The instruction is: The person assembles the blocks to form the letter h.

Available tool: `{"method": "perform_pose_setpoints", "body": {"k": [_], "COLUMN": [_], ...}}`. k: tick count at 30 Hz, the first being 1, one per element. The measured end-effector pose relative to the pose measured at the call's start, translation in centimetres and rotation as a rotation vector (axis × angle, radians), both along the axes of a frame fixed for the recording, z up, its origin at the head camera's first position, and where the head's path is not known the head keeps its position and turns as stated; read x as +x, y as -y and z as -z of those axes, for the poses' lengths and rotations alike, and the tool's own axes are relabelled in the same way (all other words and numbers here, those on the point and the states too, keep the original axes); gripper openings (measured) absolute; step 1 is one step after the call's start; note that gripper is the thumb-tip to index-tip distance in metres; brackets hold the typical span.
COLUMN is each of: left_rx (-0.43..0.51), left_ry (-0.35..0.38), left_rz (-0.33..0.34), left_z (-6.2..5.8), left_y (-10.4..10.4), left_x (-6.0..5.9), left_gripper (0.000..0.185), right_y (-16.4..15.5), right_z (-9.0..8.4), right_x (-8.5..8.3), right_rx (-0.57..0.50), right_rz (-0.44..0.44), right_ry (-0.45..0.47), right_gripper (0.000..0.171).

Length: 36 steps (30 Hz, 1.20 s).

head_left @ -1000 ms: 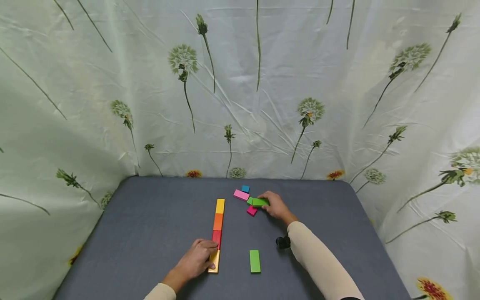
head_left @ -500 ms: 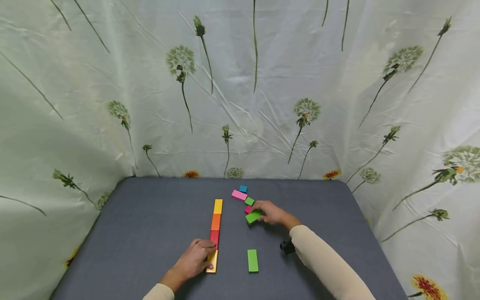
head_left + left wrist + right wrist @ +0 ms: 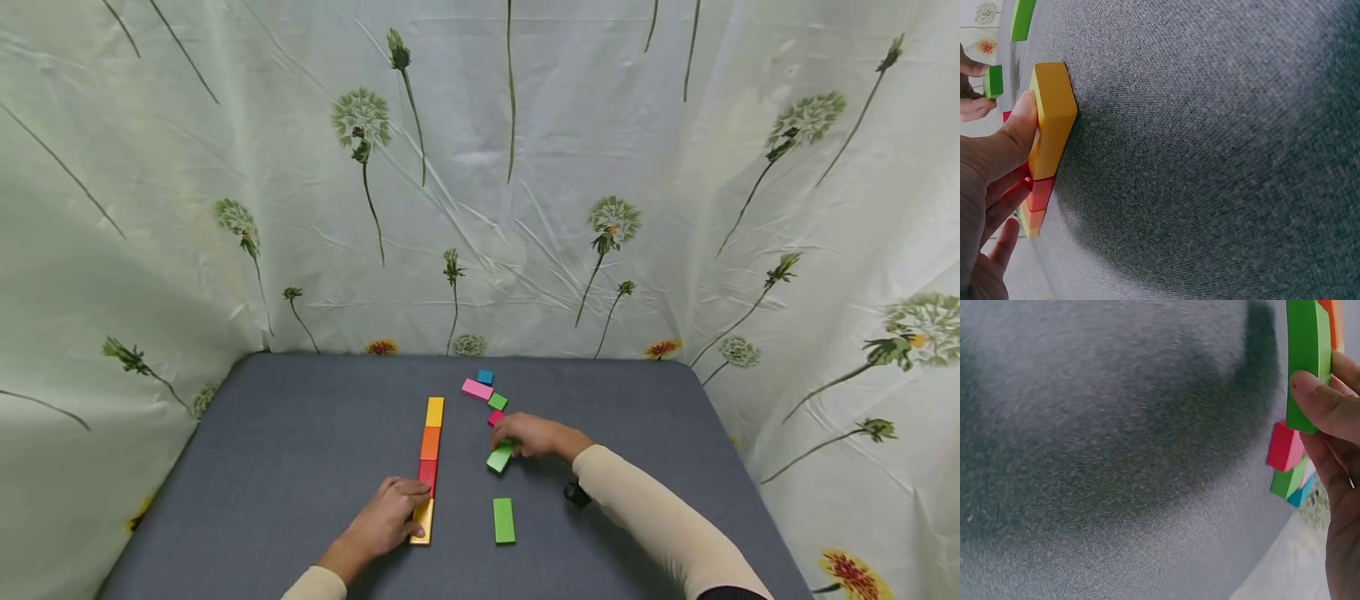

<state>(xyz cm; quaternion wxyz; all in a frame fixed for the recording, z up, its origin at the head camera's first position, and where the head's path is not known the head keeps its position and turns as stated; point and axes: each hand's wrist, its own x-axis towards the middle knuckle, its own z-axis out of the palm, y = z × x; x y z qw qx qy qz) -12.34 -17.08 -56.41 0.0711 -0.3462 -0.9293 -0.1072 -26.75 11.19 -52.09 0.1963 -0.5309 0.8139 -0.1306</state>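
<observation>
My left hand [image 3: 386,517] rests on a straight row of flat blocks, its thumb on the golden-yellow block [image 3: 1055,125] at the near end and its fingertips on the red block [image 3: 427,472]. Beyond these, an orange block [image 3: 430,443] and a yellow block [image 3: 435,412] continue the line end to end. To the right, my right hand [image 3: 534,435] pinches a long green block [image 3: 1304,362] between thumb and fingers, tilted above the table. Partly behind that hand lies a crimson block [image 3: 496,417]. A second long green block [image 3: 504,522] lies flat nearer the front.
A small green block [image 3: 497,402], a pink block [image 3: 477,389] and a blue block [image 3: 485,377] lie in a loose chain toward the back of the grey table [image 3: 315,433]. Behind the table hangs a pale curtain [image 3: 495,208] with printed dandelions.
My right hand has brought the held green block away from the loose blocks, toward the front and slightly left, turning it on the way. The left hand has stayed on the row.
</observation>
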Motion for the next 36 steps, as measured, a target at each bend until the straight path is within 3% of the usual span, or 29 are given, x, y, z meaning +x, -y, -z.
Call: {"method": "perform_pose_setpoints", "body": {"k": [6, 15, 29, 36], "left_rx": [0.004, -0.006, -0.021, -0.024], "left_ry": [0.012, 0.061, 0.118, 0.11], "left_rz": [-0.002, -0.024, -0.047, -0.05], "left_z": [-0.1, -0.3, -0.6, -0.4], "left_y": [0.1, 0.1, -0.1, -0.1], "left_x": [0.0, 0.1, 0.1, 0.1], "left_gripper": [0.044, 0.044, 0.046, 0.046], "right_y": [0.7, 1.7, 1.6, 1.5], "right_z": [0.0, 0.8, 1.4, 1.5], "right_x": [0.4, 0.9, 1.3, 1.4], "right_rx": [0.02, 0.075, 0.049, 0.048], "right_rz": [-0.116, -0.188, -0.144, -0.11], "right_ry": [-0.039, -0.042, -0.05, -0.032], "right_gripper": [0.039, 0.043, 0.04, 0.034]}}
